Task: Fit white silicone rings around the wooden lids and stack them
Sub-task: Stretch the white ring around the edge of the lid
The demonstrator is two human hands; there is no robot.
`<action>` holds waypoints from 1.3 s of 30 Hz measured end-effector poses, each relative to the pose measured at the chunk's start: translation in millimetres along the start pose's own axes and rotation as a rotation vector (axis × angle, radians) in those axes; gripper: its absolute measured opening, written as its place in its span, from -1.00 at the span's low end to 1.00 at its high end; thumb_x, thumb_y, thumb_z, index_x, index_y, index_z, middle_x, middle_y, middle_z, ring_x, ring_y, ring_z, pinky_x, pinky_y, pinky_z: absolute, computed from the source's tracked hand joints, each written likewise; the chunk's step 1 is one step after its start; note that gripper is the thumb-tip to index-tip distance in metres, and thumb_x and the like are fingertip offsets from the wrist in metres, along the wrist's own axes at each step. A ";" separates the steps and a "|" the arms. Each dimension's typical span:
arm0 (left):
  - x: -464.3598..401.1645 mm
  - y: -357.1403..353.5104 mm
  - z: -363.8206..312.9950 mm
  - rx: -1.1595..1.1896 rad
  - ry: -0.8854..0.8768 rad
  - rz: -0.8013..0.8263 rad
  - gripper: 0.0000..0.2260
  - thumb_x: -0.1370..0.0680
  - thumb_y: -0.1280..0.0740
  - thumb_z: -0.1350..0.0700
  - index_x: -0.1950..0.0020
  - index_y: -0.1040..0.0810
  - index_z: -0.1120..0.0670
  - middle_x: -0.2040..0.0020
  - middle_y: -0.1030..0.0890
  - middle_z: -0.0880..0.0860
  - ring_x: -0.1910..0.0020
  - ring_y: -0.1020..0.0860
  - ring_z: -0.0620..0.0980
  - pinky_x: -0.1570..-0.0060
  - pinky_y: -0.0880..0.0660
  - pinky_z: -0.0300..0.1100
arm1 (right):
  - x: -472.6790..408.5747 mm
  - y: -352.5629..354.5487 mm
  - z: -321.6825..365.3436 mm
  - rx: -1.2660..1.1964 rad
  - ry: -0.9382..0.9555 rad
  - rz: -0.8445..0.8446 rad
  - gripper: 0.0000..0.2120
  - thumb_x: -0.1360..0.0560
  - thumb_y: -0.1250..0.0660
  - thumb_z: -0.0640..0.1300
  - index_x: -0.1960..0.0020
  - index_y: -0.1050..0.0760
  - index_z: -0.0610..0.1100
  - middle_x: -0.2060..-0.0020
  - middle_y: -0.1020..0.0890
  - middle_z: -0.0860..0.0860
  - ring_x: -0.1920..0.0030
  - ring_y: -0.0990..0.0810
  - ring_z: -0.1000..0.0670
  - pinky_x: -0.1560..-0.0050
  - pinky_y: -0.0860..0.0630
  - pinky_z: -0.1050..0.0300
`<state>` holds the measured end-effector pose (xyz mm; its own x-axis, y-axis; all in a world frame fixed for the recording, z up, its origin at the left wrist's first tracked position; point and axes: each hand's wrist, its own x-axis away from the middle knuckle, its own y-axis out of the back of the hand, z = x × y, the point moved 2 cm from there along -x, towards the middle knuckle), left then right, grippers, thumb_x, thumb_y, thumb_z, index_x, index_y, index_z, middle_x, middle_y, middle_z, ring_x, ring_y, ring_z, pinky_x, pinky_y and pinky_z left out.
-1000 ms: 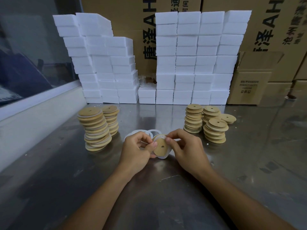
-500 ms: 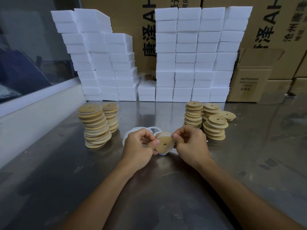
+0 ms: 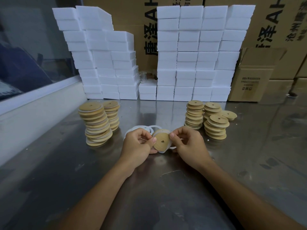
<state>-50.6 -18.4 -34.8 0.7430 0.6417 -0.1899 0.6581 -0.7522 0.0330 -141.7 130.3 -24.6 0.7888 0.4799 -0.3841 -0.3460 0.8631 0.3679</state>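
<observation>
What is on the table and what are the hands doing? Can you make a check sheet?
Surface: shiny metal table, scuffed, with small white crumbs.
Job's things: one wooden lid held tilted above the table, a white silicone ring showing round its lower edge; loose rings lie behind the hands; ringed stacks at left; plain lid stacks at right.
Clutter: white foam blocks piled at the back; something small and clear sits in the gap between the piles.
Grip: left hand and right hand both pinch the lid's edge.
Cables: nothing seen.
Surroundings: cardboard boxes behind; window at left.
</observation>
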 end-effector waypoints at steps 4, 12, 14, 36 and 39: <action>1.3 0.0 -0.7 -0.021 -0.030 0.016 -0.79 -0.50 -0.40 0.36 0.26 -0.48 0.14 0.25 -0.61 0.11 0.25 -0.68 0.01 0.35 -0.61 -0.15 | 3.1 0.1 3.2 0.035 0.046 -0.006 -0.87 -0.54 -0.37 -0.16 0.17 -0.51 -0.02 0.27 -0.65 0.04 0.26 -0.64 0.00 0.19 -0.63 -0.14; 6.7 -4.6 -7.3 -0.181 -0.171 0.008 -0.78 -0.50 -0.38 0.36 0.23 -0.46 0.08 0.16 -0.60 0.14 0.15 -0.64 0.06 0.34 -0.65 -0.02 | 4.4 3.7 10.6 0.209 0.222 0.033 -0.93 -0.58 -0.32 -0.19 0.08 -0.48 -0.10 0.25 -0.65 -0.01 0.27 -0.59 -0.01 0.17 -0.55 -0.15; 6.7 -3.9 -7.3 -0.180 -0.186 0.000 -0.79 -0.50 -0.39 0.33 0.22 -0.46 0.07 0.15 -0.61 0.14 0.12 -0.65 0.08 0.32 -0.65 0.01 | 5.1 3.6 11.8 0.231 0.252 0.041 -0.94 -0.58 -0.31 -0.18 0.07 -0.47 -0.10 0.25 -0.63 0.03 0.27 -0.57 0.02 0.18 -0.54 -0.13; 3.6 -1.7 -5.5 -0.204 -0.159 0.013 -0.77 -0.50 -0.42 0.29 0.24 -0.50 0.00 0.13 -0.64 0.13 0.10 -0.67 0.05 0.26 -0.66 -0.04 | -2.3 -1.4 3.1 0.056 -0.065 -0.096 -0.81 -0.50 -0.41 -0.18 0.28 -0.54 -0.02 0.34 -0.65 0.02 0.22 -0.65 -0.03 0.10 -0.63 -0.09; 4.1 -2.1 -6.3 -0.193 -0.144 0.012 -0.78 -0.51 -0.41 0.30 0.23 -0.49 0.03 0.13 -0.64 0.15 0.10 -0.67 0.04 0.26 -0.66 -0.07 | -3.4 -0.3 2.1 0.038 -0.080 -0.087 -0.83 -0.49 -0.42 -0.19 0.26 -0.55 -0.04 0.32 -0.66 -0.02 0.21 -0.66 -0.07 0.11 -0.63 -0.15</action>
<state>-48.2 -13.2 -29.5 0.7349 0.5945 -0.3263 0.6707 -0.7083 0.2202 -143.1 128.0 -21.6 0.8536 0.3883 -0.3473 -0.2564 0.8935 0.3688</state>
